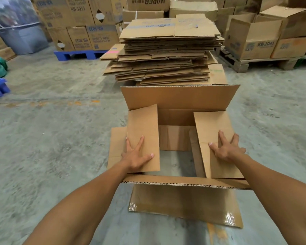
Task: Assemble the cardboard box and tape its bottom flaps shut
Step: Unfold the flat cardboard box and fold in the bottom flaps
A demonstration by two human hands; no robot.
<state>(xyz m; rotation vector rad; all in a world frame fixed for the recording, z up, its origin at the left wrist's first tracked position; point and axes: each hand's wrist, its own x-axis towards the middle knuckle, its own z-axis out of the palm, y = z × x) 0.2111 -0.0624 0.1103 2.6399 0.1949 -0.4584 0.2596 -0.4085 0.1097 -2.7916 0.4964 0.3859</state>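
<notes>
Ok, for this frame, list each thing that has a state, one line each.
cardboard box: opened up, floor visible through it, untaped
left side flap: folded inward under the left hand
right side flap: folded inward under the right hand
far long flap: standing up
near long flap: hanging outward, old tape at its corners
flattened boxes: stacked

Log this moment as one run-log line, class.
step: folding side flaps | left hand: flat on left flap | right hand: flat on right flap | long flaps: open | tape: none seen
</notes>
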